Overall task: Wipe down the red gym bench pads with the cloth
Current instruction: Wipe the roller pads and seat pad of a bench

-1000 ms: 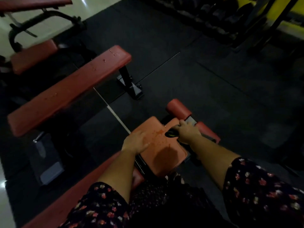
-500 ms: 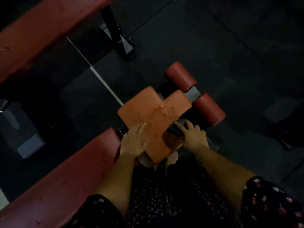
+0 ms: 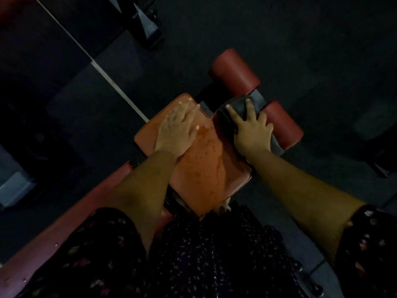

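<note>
1. Dark rubber matting (image 3: 290, 35) covers the floor, with faint seams crossing it at the right.
2. A thin white stripe (image 3: 101, 70) runs diagonally over it from the upper left.
3. A black metal foot (image 3: 148, 29) stands at the top, and a grey metal base (image 3: 15, 188) sits at the left edge.
4. The light is dim.

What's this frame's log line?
left hand: flat on seat pad | right hand: pressing cloth at pad edge | pad: wet spots

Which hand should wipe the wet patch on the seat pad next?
Right: the right hand presses the cloth at the pad's far edge, beside the wet patch; the left hand lies bare on the pad.
</note>
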A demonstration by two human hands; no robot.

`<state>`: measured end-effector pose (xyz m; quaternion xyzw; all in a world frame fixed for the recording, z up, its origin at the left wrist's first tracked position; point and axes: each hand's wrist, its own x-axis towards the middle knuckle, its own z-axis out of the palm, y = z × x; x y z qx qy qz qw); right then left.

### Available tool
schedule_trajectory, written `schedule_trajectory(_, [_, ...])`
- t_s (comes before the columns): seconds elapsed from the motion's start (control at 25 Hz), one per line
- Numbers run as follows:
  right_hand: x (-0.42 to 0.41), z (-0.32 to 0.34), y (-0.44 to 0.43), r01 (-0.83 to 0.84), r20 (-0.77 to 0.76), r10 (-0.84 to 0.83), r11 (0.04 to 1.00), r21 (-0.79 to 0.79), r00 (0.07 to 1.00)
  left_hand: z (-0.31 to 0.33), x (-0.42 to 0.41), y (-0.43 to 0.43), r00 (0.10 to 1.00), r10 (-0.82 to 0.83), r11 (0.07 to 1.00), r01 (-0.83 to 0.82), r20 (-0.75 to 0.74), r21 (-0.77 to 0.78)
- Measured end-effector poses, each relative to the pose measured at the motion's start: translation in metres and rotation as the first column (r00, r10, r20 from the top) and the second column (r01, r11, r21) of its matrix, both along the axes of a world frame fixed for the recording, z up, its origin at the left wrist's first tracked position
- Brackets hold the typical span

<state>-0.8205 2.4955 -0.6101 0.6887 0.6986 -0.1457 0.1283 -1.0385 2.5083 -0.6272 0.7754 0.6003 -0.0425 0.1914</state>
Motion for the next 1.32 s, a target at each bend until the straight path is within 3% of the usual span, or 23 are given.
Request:
schedule_trajectory(0.16, [0.005, -0.005, 0.005, -0.094, -0.018, 0.093, 0.994, -0.060, 0.996, -0.020, -0.008, 0.019, 0.952, -0.304, 0.952, 0.301, 0.037, 0.062])
schedule_trajectory(0.24, [0.013, -0.011, 0.003, -0.092, -0.049, 0.089, 0.994, -0.065, 0.995, -0.031, -0.014, 0.032, 0.929, -0.369, 0.925, 0.362, 0.039, 0.116])
schedule_trajectory(0.48, [-0.010, -0.011, 0.041, -0.029, -0.032, 0.028, 0.999, -0.040, 0.999, -0.059, -0.012, 0.043, 0.945, -0.326, 0.927, 0.311, 0.039, 0.207])
schedule_trajectory(0.6, [-0.015, -0.011, 0.039, -0.192, 0.016, 0.192, 0.981, 0.005, 0.981, -0.064, -0.015, 0.040, 0.956, -0.290, 0.938, 0.274, 0.052, 0.211])
schedule_trajectory(0.76, [0.028, -0.028, -0.035, -0.408, 0.064, 0.403, 0.898, 0.168, 0.913, -0.064, -0.014, 0.039, 0.956, -0.265, 0.936, 0.224, 0.124, 0.270])
schedule_trajectory(0.92, [0.058, -0.030, -0.072, -0.246, 0.037, 0.243, 0.961, 0.126, 0.969, -0.069, -0.016, 0.039, 0.952, -0.267, 0.934, 0.218, 0.147, 0.284])
schedule_trajectory(1.04, [0.036, -0.030, -0.046, -0.194, -0.025, 0.205, 0.953, 0.235, 0.978, -0.070, -0.016, 0.040, 0.951, -0.268, 0.935, 0.219, 0.154, 0.279])
schedule_trajectory(1.16, [-0.007, -0.025, 0.007, -0.214, 0.030, 0.215, 0.928, 0.304, 0.976, -0.069, -0.016, 0.039, 0.954, -0.266, 0.934, 0.219, 0.140, 0.281])
schedule_trajectory(1.32, [-0.037, -0.022, 0.031, -0.328, 0.165, 0.307, 0.938, 0.114, 0.937, -0.066, -0.014, 0.039, 0.958, -0.256, 0.938, 0.215, 0.127, 0.273])
